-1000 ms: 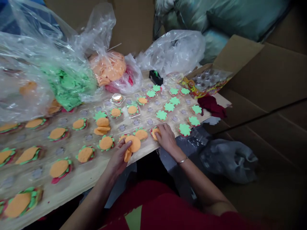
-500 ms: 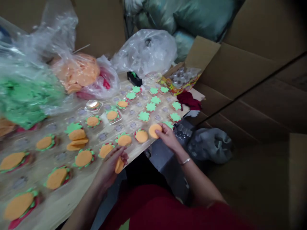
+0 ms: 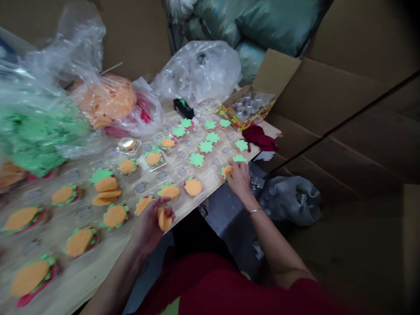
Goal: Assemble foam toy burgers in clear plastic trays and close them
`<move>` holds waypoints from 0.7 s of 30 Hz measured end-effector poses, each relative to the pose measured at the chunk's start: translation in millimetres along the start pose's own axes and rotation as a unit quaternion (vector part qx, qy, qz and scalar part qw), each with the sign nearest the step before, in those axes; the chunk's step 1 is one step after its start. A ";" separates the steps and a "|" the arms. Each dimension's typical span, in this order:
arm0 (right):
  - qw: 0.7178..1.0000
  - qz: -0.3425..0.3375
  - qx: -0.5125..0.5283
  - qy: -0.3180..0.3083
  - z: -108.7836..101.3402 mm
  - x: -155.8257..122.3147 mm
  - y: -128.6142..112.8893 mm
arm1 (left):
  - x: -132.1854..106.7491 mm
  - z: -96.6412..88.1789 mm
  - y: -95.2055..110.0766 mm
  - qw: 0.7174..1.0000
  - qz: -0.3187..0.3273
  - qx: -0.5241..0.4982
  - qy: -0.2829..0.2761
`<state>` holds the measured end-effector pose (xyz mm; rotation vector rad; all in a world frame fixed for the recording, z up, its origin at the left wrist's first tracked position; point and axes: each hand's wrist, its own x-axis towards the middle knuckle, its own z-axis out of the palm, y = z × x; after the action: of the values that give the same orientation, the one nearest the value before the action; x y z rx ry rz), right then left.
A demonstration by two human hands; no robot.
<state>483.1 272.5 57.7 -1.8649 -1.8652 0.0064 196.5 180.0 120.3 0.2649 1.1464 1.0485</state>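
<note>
Wooden tabletop [image 3: 210, 186] amid cardboard walls, plastic bags at 11 o'clock; left hand [image 3: 151, 225] pinches orange discs [image 3: 163, 218] at 6; right hand [image 3: 239, 177] presses one orange disc [image 3: 227, 171] at 3.

On the wooden board [image 3: 210, 181], the right hand [image 3: 239, 178] presses an orange felt disc [image 3: 227, 170] onto a green leaf cutout at the board's near right edge. The left hand [image 3: 151, 223] pinches a small stack of orange discs [image 3: 163, 218] at the board's near edge.
</note>
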 end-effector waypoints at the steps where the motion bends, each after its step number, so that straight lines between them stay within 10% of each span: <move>1: 1.000 -0.007 0.009 0.012 -0.3 -1.8 -2.3 | -2.0 0.8 1.3 1.000 -0.002 -0.027 -0.003; 5: 0.983 -0.094 0.160 -0.012 -9.3 -21.7 -42.2 | -5.7 8.1 1.3 0.998 0.018 -0.063 -0.001; 9: 0.894 -0.208 0.366 -0.153 -23.5 -56.0 -113.4 | -5.2 21.9 -3.7 0.998 0.017 -0.060 0.018; 14: 0.840 -0.098 0.484 -0.224 3.4 -31.8 -135.3 | -7.5 19.9 -1.4 0.997 0.044 -0.060 0.028; 21: 0.946 -0.007 0.289 -0.144 52.5 71.6 -86.3 | -7.0 -11.4 9.7 0.998 0.050 0.005 0.035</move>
<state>388.7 352.0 65.7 -1.4891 -1.7962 0.7742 181.5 176.0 125.9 0.2981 1.2108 1.1480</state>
